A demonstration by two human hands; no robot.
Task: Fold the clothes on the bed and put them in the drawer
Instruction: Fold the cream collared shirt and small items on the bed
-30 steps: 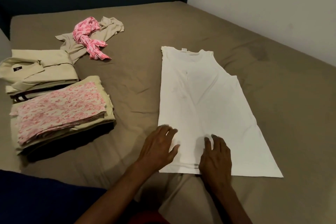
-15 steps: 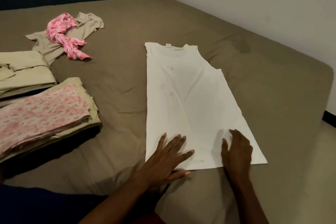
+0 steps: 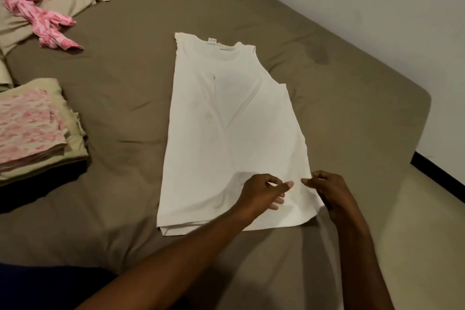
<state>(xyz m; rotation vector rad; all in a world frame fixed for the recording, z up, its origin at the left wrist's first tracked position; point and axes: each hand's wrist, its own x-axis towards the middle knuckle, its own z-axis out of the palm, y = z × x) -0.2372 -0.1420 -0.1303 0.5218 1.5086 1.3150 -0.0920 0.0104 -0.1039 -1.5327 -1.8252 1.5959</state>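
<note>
White cotton sleeveless shirt (image 3: 234, 131) lies flat mid-bed, folded lengthwise; right hand (image 3: 332, 194) pinches its near right hem corner, left hand (image 3: 261, 192) hovers loosely curled beside it, contact unclear. Folded pink-and-beige clothes stack (image 3: 35, 128) is cut off at left; bare brown bedsheet (image 3: 120, 98) lies between.

Two bare forearms, no sleeves; dark navy garment (image 3: 37, 282) at lower left.

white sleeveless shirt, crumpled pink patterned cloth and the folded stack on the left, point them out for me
white sleeveless shirt (image 3: 234, 128), head view, middle of its flat body
crumpled pink patterned cloth (image 3: 37, 5), head view, its bunched centre
folded stack with pink patterned top (image 3: 30, 128), head view, top layer
</note>
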